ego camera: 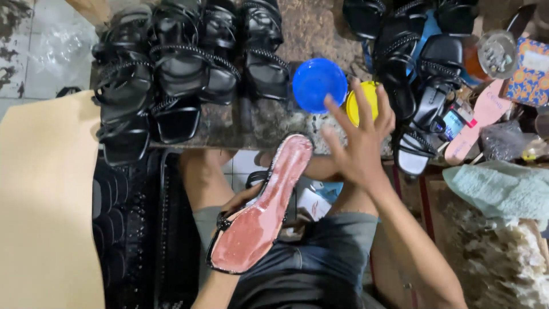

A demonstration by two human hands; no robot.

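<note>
My left hand [237, 203] grips a sandal sole [260, 212] from underneath, its pink glue-coated bottom turned up and black straps hanging below. The sole points toward the workbench edge. My right hand [357, 140] is raised above it, fingers spread and empty, close to a blue plastic bowl [319, 84] and a yellow lid [366, 102] on the bench.
Several finished black strappy sandals [177, 68] crowd the stone workbench [320, 28], with more at the top right [423, 63]. A pink insole [477, 123] and small tins lie right. Black soles [131, 229] are stacked lower left beside a tan board [40, 206]. Crumpled cloth [503, 189] sits right.
</note>
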